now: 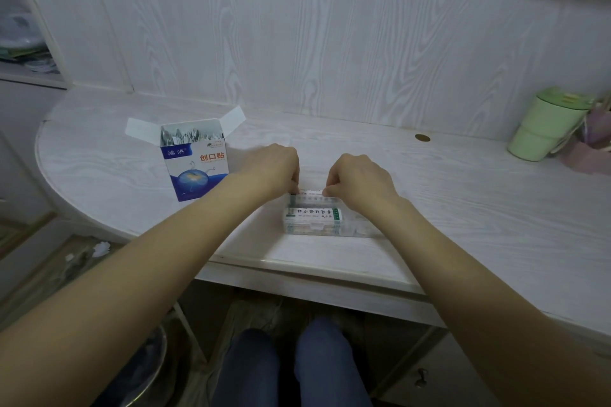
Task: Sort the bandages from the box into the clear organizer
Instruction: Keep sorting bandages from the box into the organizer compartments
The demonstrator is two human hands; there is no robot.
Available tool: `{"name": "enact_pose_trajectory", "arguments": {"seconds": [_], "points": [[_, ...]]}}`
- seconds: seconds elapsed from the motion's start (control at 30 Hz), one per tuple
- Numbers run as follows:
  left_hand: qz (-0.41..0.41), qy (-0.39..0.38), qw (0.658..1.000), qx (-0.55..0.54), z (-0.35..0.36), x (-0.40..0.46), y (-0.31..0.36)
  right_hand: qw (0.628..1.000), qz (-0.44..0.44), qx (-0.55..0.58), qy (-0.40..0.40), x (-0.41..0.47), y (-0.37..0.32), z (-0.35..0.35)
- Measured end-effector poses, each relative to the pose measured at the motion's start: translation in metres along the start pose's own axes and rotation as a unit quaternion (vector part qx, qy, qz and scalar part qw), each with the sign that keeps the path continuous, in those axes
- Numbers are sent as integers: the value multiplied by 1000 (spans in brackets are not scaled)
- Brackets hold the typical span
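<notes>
Already some bandages (312, 213) fill the organizer (325, 220), both hands (274, 168) (358, 180) pinch another strip (310, 192) at its far edge, yet the box (195, 160) at left looks full.

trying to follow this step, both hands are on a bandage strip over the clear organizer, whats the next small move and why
Probably lower the white bandage strip into the clear organizer and let go. The left hand and right hand each pinch one end of it right at the organizer's far edge, so it is already lined up. The blue box stands open to the left, with more bandages showing.
</notes>
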State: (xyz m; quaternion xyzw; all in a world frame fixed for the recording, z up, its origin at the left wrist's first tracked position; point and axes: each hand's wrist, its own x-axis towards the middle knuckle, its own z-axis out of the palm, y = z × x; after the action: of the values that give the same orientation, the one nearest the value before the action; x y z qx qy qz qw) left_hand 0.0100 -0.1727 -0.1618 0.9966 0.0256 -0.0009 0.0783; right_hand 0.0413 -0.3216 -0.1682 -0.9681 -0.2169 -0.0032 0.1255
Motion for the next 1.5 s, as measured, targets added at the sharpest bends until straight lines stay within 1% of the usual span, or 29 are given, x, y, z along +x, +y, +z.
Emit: {"name": "enact_pose_trajectory", "arguments": {"seconds": [0.13,0.3,0.6,0.67,0.8,0.9,1.0,1.07,1.1,1.13,1.17,1.2,1.27,1.33,1.4,1.43,1.5], "points": [[-5,-5,1000,-16,0,-1,-1,1000,10,-24,-8,2,-1,1],[-6,-3,1000,-20,0,-1,-1,999,23,15,-28,4,-1,-1],[2,8,1000,-24,0,1,-3,999,27,18,-38,1,-4,-4],[6,22,999,-24,-1,0,-4,999,24,22,-31,-1,-6,-6],[10,59,997,-47,-12,-9,-9,998,3,59,22,-5,-12,-15],[4,119,990,-71,-26,-24,-18,993,-35,97,50,-8,-25,-21],[-15,241,966,-93,-37,-41,-31,981,-90,148,85,-7,-43,-27],[-33,316,945,-73,-46,-54,-46,969,-131,177,116,-4,-59,-31],[-39,339,938,-56,-49,-60,-55,963,-150,183,127,-2,-67,-32],[-45,345,937,-40,-52,-64,-64,960,-167,180,131,0,-75,-32],[-54,331,942,-25,-55,-66,-76,959,-185,172,129,3,-84,-32],[-68,295,953,-9,-57,-66,-88,959,-201,161,120,6,-91,-31],[-95,188,977,20,-58,-63,-111,960,-223,139,95,13,-106,-27],[-119,104,987,26,-56,-58,-129,964,-224,126,64,20,-117,-23],[-136,74,988,15,-52,-55,-141,970,-210,120,36,24,-125,-19],[-134,74,988,9,-49,-55,-145,972,-202,120,26,25,-127,-17],[-114,99,989,-3,-45,-58,-147,974,-186,126,27,25,-130,-15]]}}
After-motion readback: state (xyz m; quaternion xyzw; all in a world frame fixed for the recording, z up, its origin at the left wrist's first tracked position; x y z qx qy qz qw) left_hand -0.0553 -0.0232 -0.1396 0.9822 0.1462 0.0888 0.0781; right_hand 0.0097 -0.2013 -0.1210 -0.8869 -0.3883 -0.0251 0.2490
